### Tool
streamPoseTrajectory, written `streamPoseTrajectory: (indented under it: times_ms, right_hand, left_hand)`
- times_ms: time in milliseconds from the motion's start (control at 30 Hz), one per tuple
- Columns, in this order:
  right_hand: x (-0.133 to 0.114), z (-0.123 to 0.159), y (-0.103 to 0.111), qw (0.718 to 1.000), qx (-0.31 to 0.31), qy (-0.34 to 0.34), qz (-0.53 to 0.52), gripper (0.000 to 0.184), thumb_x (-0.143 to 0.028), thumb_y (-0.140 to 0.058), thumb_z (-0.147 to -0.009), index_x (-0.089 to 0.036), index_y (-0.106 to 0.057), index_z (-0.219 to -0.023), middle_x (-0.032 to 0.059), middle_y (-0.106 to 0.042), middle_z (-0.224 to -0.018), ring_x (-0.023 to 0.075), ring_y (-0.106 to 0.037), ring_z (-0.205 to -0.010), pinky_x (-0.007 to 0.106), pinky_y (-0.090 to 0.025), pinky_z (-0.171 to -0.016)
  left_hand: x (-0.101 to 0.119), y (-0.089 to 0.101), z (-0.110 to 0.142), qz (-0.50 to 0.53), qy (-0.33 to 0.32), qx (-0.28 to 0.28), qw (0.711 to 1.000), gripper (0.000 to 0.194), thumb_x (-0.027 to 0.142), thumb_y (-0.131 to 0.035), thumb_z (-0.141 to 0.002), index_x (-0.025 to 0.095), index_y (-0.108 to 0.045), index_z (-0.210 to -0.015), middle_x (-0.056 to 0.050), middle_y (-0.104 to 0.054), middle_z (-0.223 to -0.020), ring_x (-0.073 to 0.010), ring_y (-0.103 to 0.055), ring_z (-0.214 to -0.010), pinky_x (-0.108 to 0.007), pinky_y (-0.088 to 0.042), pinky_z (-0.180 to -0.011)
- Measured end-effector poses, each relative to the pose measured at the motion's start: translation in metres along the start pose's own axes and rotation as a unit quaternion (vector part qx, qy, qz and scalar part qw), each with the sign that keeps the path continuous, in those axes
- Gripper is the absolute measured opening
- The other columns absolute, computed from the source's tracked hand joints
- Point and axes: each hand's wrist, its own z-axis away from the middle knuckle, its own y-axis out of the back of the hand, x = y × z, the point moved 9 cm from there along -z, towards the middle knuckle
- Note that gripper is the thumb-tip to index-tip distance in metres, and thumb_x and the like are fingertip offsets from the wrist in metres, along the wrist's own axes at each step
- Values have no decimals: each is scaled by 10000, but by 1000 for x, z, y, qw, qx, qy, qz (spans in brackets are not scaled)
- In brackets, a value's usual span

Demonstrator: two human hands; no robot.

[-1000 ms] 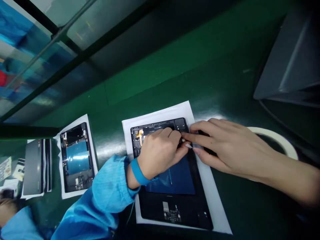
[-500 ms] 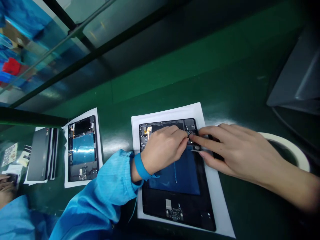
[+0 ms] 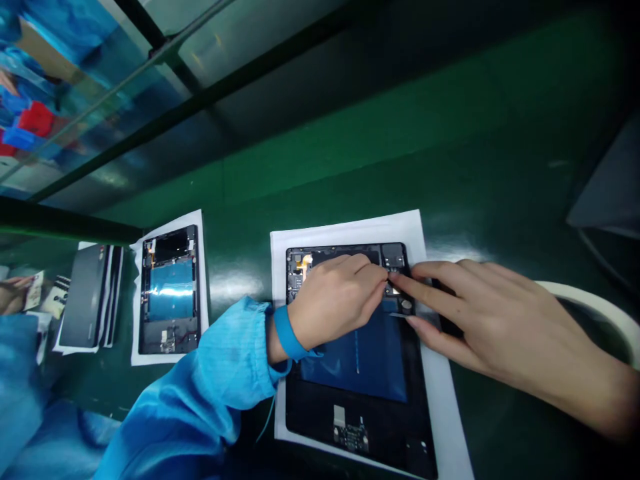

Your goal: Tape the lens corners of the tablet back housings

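Note:
An opened tablet (image 3: pixel 360 373) lies on a white sheet (image 3: pixel 445 393), its circuit boards and a blue film-covered panel showing. My left hand (image 3: pixel 340 293), with a blue band at the wrist, is closed in a pinch over the tablet's upper right part. What its fingertips hold is hidden. My right hand (image 3: pixel 480 313) comes in from the right with thumb and index finger apart. Its index fingertip meets the left fingertips at a small part. A thin pale strip (image 3: pixel 399 315) sits at the right thumb's tip; I cannot tell if it is gripped.
A second opened tablet (image 3: pixel 173 293) on white paper is to the left. Beyond it are stacked grey panels (image 3: pixel 85 297) and another person's hand (image 3: pixel 13 293). A cream ring-shaped roll (image 3: pixel 590 300) lies partly behind my right arm. A dark bar (image 3: pixel 70 230) crosses the left side.
The view has shifted, moving the tablet slightly right and the far-left items slightly up. My hands stay at the same part; a pale piece near both thumbs now shows only by my right thumb.

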Motion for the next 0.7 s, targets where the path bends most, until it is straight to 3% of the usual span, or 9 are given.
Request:
streamPoseTrajectory:
  times_ms: [333, 500, 700]
  right_hand:
    - [0, 6, -8, 1000, -16, -1, -23, 304, -334, -488, -1002, -231, -593, -1269, 86, -674, -1065, 261, -650, -854, 424, -497, -727]
    - [-2, 0, -3, 1000, -12, 0, -5, 271, -299, -538, -984, -185, -620, -1217, 98, -698, -1054, 262, -671, -840, 415, -518, -730]
    - [7, -18, 12, 992, 24, -88, 86, 250, -315, -553, -993, -190, -672, -1174, 30, -759, -1007, 166, -668, -678, 321, -415, -529]
  left_hand:
    - [-2, -9, 2, -7, 2, 5, 1000, 231, 256, -484, -1028, 156, -672, -938, -35, -649, -848, -187, -661, -830, -314, -519, -745]
    - [0, -6, 3, -16, -10, 31, 999, 221, 247, -488, -1022, 165, -670, -928, -30, -664, -853, -199, -669, -822, -333, -503, -724]
    - [-4, -1, 0, -7, -7, 46, 999, 220, 242, -492, -1030, 178, -659, -901, -24, -672, -821, -199, -652, -776, -343, -458, -695]
